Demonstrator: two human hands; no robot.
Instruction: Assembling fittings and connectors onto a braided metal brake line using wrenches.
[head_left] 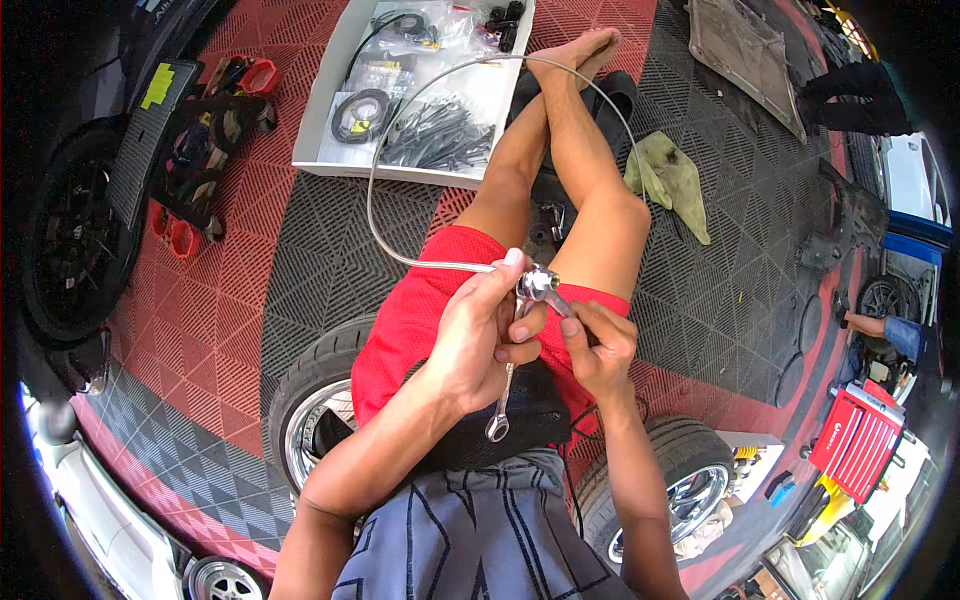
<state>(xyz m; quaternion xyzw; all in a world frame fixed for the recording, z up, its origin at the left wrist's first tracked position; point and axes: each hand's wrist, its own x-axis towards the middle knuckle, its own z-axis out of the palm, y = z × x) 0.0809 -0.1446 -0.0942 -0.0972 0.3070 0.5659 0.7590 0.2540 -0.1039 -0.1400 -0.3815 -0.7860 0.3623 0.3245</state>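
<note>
My left hand (470,345) is closed around a chrome combination wrench (508,390), whose ring end hangs below the fingers. The thumb of that hand lies along the end of a braided hose (371,200), which loops up and over to the right past my feet. At the hose's end a shiny metal fitting (540,281) sits between the hands above my lap. My right hand (603,345) pinches a second wrench (561,304), which meets the fitting from the lower right. How the jaws seat on the fitting is partly hidden.
Beyond my legs stands a white box (400,172) of bagged parts and cable ties. A greenish cloth (668,180) lies on the right of the floor tiles. Tyred wheels (318,405) flank me, a tool cart (205,150) stands left, and a red tool chest (855,440) right.
</note>
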